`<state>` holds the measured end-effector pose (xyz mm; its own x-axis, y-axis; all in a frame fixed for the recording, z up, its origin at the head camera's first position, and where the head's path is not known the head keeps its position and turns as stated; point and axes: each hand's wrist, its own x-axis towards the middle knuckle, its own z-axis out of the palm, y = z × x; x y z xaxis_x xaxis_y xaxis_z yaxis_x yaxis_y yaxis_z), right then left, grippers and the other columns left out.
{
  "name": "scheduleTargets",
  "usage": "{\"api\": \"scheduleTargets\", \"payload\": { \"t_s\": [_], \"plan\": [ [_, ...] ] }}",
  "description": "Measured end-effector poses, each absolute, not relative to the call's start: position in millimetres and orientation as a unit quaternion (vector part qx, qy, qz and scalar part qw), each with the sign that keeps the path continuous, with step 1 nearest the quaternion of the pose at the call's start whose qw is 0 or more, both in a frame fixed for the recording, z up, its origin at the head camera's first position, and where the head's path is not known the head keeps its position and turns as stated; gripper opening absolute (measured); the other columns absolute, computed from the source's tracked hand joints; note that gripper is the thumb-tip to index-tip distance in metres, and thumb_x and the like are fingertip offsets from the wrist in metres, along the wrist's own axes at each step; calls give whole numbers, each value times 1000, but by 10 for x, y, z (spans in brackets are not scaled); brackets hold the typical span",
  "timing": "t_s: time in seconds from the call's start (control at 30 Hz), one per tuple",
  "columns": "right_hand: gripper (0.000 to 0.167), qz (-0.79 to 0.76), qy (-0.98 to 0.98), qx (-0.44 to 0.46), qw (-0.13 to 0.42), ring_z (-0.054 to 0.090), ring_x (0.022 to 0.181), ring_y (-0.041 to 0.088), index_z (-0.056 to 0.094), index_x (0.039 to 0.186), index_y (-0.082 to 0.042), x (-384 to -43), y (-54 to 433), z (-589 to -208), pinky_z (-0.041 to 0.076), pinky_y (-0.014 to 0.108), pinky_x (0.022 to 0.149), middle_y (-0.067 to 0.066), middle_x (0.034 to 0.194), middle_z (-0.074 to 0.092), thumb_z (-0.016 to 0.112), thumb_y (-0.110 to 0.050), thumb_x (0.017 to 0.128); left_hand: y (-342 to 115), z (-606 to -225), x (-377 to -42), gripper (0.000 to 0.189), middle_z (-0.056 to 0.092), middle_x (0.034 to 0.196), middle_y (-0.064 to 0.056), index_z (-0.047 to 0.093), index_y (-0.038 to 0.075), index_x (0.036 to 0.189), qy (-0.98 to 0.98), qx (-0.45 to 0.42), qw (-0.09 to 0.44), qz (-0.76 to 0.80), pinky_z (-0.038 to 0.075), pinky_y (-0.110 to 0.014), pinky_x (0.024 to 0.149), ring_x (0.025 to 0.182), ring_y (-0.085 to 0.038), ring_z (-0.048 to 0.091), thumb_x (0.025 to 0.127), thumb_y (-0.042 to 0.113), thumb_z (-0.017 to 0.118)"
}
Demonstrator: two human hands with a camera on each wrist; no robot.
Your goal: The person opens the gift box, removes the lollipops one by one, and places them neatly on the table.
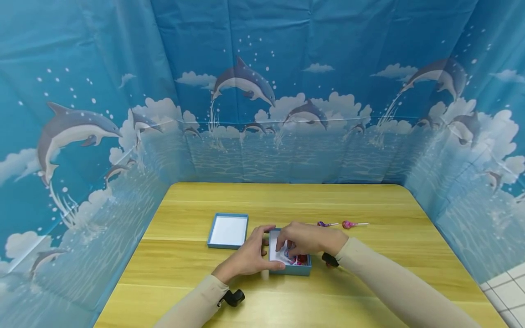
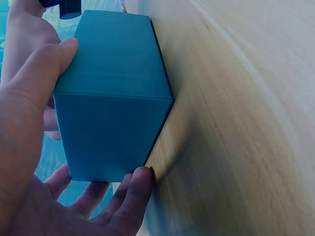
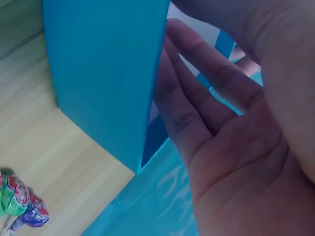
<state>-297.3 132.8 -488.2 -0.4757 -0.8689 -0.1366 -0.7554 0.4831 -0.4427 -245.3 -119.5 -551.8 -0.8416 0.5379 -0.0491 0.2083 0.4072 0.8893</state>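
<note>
Shallow blue lid, white inside, lies on yellow table. Left hand grips blue box by near and left sides. Box rests on table, wrapped candies inside. Right hand reaches in; cannot tell whether fingers pinch anything. Two lollipops beyond, rightward.

- The left grip holds a blue box, thumb over one edge, fingers at the opposite edge.
- Two plain faces of the box show.
- Wood-grained tabletop at right carries a soft shadow.
- Upper left, the right grip is partly hidden behind the box; a dark device sits above.
</note>
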Motion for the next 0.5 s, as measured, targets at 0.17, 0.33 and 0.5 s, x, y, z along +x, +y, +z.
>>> {"api": "scheduleTargets", "payload": {
  "t_s": [0.17,0.33,0.5],
  "plan": [
    [16,-138,854,-470,176,70,91,-2,89,117,-14,-2979,1291,-4897,61,19,83,-2,112,85,91,-7,103,-1183,-5518,-2458,111,36,180,-18,24,14,184,816,226,171,503,64,-32,113,139,-23,67,101,37,95],
    [12,-135,854,-467,185,69,87,-1,88,112,-12,-2989,1270,-4915,60,17,80,0,105,85,90,-5,102,-1166,-5533,-2463,110,37,177,-19,24,13,184,810,222,175,514,64,-31,112,139,-25,68,102,33,95],
    [15,-134,858,-461,184,71,85,0,89,111,-13,-2982,1260,-4916,62,18,81,-2,103,86,89,-1,102,-1158,-5544,-2476,112,34,180,-20,24,13,184,803,218,174,526,64,-31,113,144,-26,66,101,33,96]
  ]
}}
